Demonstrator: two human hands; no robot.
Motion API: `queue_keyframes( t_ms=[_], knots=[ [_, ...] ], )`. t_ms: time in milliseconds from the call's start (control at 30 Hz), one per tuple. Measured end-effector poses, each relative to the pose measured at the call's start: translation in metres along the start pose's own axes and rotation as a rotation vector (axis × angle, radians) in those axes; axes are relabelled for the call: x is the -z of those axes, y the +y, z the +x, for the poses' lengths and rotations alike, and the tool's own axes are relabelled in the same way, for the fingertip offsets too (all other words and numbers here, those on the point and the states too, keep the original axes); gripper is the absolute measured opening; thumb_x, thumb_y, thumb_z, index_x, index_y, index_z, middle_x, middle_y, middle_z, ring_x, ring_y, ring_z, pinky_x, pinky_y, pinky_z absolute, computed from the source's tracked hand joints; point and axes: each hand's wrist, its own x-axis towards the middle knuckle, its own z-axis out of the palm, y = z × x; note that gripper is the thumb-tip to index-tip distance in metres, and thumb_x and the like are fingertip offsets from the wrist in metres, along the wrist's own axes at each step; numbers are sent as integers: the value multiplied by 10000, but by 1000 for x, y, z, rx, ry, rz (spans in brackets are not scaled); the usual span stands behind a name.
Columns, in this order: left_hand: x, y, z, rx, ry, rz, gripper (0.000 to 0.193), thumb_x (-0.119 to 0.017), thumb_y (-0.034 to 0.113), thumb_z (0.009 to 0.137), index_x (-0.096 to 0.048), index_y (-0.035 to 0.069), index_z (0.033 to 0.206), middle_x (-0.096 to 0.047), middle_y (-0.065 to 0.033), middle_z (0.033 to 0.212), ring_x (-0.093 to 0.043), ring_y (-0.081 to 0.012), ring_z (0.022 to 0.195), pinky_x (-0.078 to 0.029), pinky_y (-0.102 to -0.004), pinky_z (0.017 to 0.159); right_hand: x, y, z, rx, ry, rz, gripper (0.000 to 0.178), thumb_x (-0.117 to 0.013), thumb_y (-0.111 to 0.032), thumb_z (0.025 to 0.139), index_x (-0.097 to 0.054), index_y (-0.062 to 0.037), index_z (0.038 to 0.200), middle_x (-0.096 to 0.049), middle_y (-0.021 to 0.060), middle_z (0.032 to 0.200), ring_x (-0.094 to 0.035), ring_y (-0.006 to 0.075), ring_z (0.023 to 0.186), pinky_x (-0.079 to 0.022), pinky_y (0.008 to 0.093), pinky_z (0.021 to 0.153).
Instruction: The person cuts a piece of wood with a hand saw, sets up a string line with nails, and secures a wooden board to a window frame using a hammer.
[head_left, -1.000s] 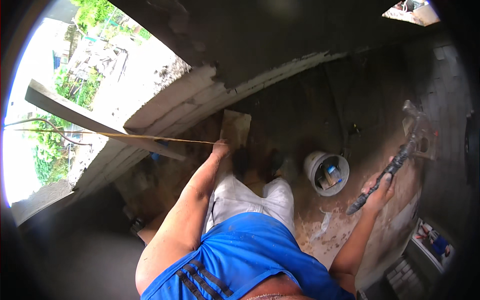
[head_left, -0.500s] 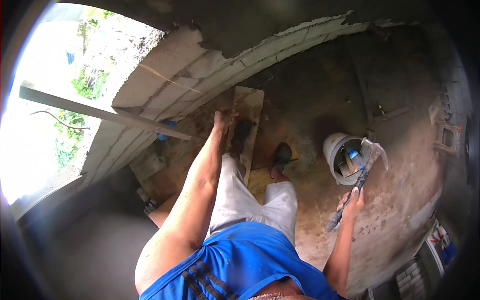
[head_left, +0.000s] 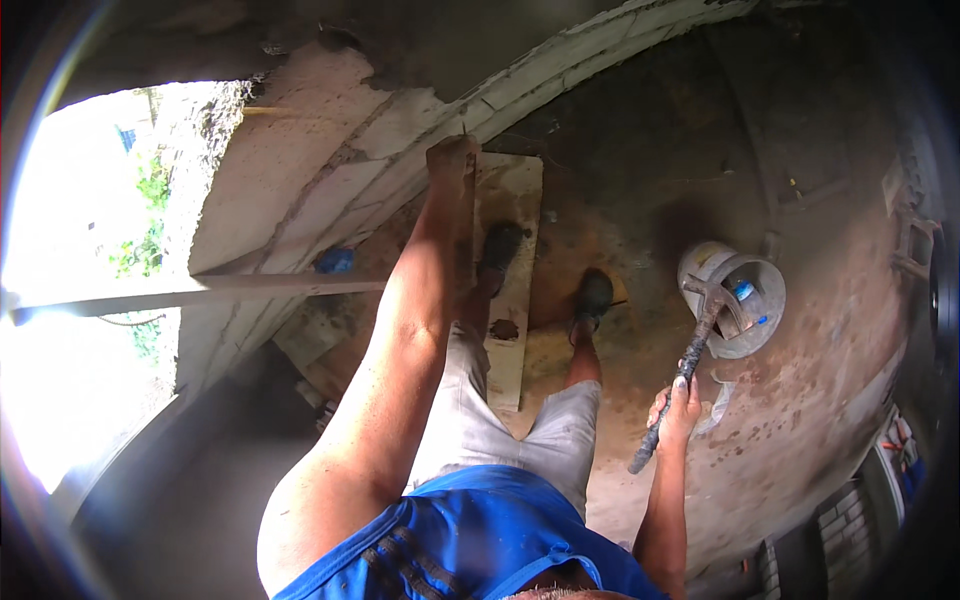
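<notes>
Since the earlier frame, the left hand (head_left: 455,158) has gone farther out along the wall (head_left: 290,170), and the hammer (head_left: 692,358) has swung so that its head now shows across the mouth of the bucket (head_left: 708,260). From my seat I see the hammer out on the right, in front of the bucket's near side, held by the right hand (head_left: 678,408) alone. Those fingers are wrapped round the handle, with the butt poking out below them; I judge that such a hold, part-way up, keeps the weight easy to steer, and that the wide carry to the side leaves the left arm free. That arm is stretched nearly straight, I suppose because the wall lies well forward of the body. Its hand looks bunched, but it is dark and its fingers are hidden from me, so I cannot tell how far they are closed or whether they have hold of anything; a thin dark sliver (head_left: 463,128) stands just beyond them. One foot is on the board (head_left: 515,190), which probably gives it a flat place to stand. As for looks, the hammer has a dull grey-brown, T-shaped head and a handle wound in lumpy black wrapping, paler and speckled toward the butt. It tilts, head up and to the right in my view.
</notes>
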Motion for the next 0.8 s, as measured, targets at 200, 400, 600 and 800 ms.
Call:
queue_keyframes(
  t_ms=[200,400,600,800],
  knots=[
    [40,8,45,37,15,-146,170,-775,154,805,-655,40,841,-622,-35,782,-588,-129,687,-529,-284,585,-58,9,14,-63,-123,54,363,-501,-272,1035,-473,-125,1366,-451,18,609,-421,105,381,-376,257,341],
    [48,-19,85,18,-189,-627,126,-740,-8,747,-618,21,757,-582,-55,663,-578,-171,526,-463,-335,395,-62,8,14,-45,-128,4,395,-489,-313,1039,-455,-155,1399,-446,15,600,-418,105,378,-370,264,330],
    [39,-19,81,-160,131,-101,133,-746,26,763,-627,25,703,-595,-72,644,-590,-173,522,-512,-351,410,-56,20,28,-23,-140,-30,391,-507,-358,1035,-467,-214,1396,-453,2,581,-427,107,363,-364,262,314],
    [34,11,60,54,217,-223,92,-754,63,774,-681,10,757,-638,-90,694,-623,-188,556,-581,-365,477,-43,9,31,15,-169,-70,389,-527,-366,1025,-480,-197,1372,-462,7,574,-437,112,359,-363,261,315]
  ],
)
